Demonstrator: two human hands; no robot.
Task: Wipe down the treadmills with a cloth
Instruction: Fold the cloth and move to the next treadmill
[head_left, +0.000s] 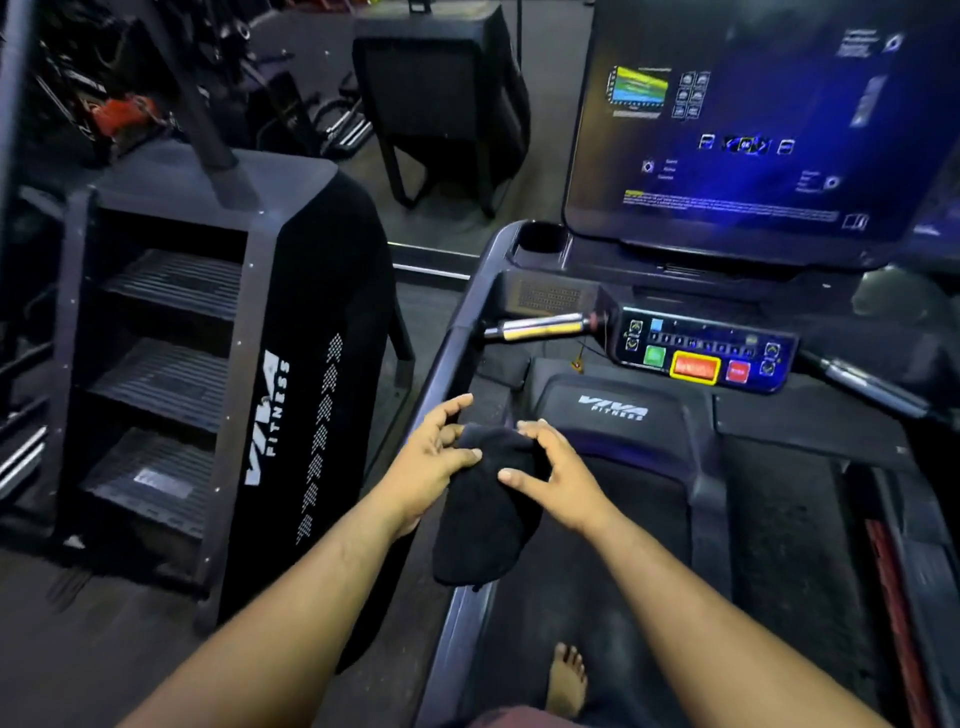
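While held above the treadmill (613, 597) belt, the black cloth (480, 514) is gripped by left hand (434, 462) and right hand (556, 475).

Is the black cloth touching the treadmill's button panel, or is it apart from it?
Apart. The head view shows the black cloth held in both hands, well below the button panel, with the motor cover showing between them.

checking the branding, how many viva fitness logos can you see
2. One is on the side panel of the stair machine at left; the other is on the treadmill's motor cover, beyond the black cloth. Others may be out of view.
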